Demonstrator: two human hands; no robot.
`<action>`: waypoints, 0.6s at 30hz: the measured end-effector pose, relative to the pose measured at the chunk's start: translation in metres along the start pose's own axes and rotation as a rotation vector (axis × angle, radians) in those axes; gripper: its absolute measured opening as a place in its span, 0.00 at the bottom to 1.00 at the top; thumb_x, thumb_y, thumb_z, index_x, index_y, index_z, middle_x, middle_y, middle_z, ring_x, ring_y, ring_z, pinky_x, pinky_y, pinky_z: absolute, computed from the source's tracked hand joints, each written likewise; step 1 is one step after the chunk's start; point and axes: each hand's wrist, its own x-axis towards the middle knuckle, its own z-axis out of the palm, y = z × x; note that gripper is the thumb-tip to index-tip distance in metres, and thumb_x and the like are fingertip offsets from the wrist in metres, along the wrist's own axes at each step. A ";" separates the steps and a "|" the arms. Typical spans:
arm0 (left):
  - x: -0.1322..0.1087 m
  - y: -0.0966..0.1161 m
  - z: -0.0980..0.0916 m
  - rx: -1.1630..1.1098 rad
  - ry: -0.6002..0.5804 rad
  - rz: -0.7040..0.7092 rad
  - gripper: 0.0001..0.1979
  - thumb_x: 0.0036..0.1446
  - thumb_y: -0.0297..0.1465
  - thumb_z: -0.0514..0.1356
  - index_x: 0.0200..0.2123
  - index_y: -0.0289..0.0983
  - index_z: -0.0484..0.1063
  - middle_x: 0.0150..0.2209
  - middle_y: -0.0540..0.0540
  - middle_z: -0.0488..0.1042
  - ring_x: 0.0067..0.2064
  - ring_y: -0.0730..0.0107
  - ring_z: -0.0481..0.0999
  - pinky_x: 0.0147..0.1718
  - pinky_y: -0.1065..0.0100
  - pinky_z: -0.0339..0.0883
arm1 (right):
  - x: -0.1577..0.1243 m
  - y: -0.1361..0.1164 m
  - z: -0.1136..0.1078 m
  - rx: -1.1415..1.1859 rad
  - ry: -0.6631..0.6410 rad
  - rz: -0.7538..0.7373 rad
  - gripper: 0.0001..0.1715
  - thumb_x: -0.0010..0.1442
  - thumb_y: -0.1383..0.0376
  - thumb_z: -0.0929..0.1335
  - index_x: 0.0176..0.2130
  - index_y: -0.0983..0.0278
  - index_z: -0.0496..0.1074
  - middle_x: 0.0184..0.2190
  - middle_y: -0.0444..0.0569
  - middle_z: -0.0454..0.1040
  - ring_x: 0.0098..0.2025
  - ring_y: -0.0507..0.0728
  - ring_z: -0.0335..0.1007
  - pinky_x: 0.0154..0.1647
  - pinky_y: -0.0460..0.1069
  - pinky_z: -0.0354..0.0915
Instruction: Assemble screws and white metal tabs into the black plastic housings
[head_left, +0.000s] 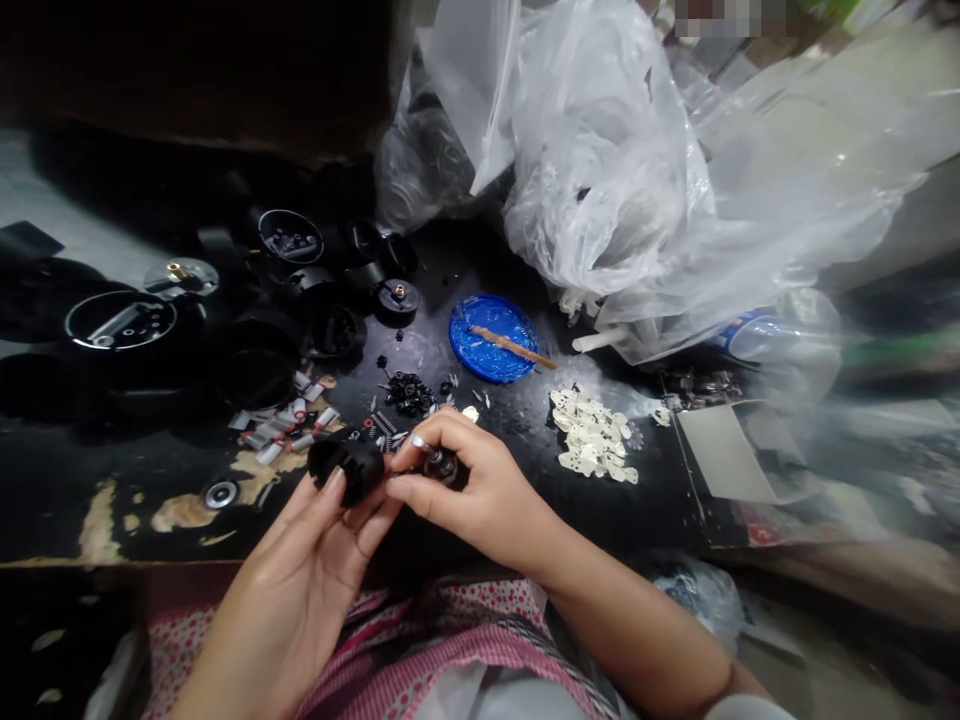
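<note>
My left hand (pixel 322 550) is closed around a black round plastic housing (pixel 346 465), held tilted above the table's front part. Close against the housing's right side is my right hand (pixel 469 475), thumb and forefinger pinched together. A small dark metallic cylindrical part (pixel 441 464) shows within the right hand's grip; its exact kind is hard to make out. Just beyond the hands lie small black parts (pixel 409 393) and coil springs (pixel 384 424). Left of the housing are grey cylinders with red rings (pixel 277 430) and a metal ring (pixel 221 494).
Black round housings (pixel 120 320) crowd the left side, some with brass fittings (pixel 400 292). A blue lid (pixel 487 360) carries a brown stick (pixel 514 347). Flat cream plates (pixel 592 435) are heaped at right. Clear plastic bags (pixel 607 150) bulge over the back.
</note>
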 end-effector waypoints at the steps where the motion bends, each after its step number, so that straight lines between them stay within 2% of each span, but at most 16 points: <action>1: 0.000 -0.001 0.000 -0.007 0.009 0.013 0.16 0.48 0.29 0.69 0.43 0.40 0.78 0.48 0.44 0.79 0.48 0.58 0.78 0.45 0.61 0.74 | 0.000 0.000 0.000 0.009 0.021 -0.003 0.05 0.57 0.67 0.71 0.33 0.63 0.71 0.33 0.43 0.72 0.38 0.50 0.68 0.44 0.46 0.63; 6: -0.006 -0.003 0.005 0.013 -0.003 0.150 0.19 0.45 0.31 0.71 0.44 0.44 0.77 0.48 0.48 0.80 0.47 0.60 0.79 0.44 0.64 0.74 | -0.002 0.001 0.008 -0.230 0.207 -0.063 0.07 0.56 0.65 0.72 0.33 0.64 0.69 0.32 0.44 0.71 0.37 0.52 0.67 0.41 0.50 0.60; 9: -0.010 -0.001 0.010 0.045 0.041 0.189 0.20 0.44 0.33 0.71 0.43 0.44 0.77 0.47 0.49 0.80 0.50 0.62 0.77 0.45 0.68 0.72 | -0.005 0.000 0.011 -0.358 0.228 -0.149 0.05 0.59 0.64 0.70 0.34 0.64 0.70 0.33 0.44 0.75 0.37 0.53 0.69 0.44 0.52 0.57; 14: -0.014 0.004 0.008 0.073 0.093 0.116 0.20 0.40 0.35 0.73 0.40 0.45 0.78 0.43 0.50 0.81 0.46 0.61 0.79 0.43 0.70 0.74 | -0.008 -0.005 0.005 -0.313 0.210 -0.220 0.02 0.59 0.66 0.69 0.35 0.63 0.71 0.33 0.44 0.77 0.36 0.52 0.71 0.44 0.51 0.59; 18: -0.016 0.002 0.002 0.124 0.086 0.034 0.20 0.40 0.40 0.73 0.40 0.49 0.78 0.44 0.52 0.80 0.53 0.56 0.75 0.44 0.65 0.75 | -0.007 -0.011 0.000 -0.210 0.221 -0.237 0.02 0.58 0.67 0.70 0.34 0.62 0.71 0.31 0.43 0.76 0.34 0.51 0.70 0.41 0.50 0.61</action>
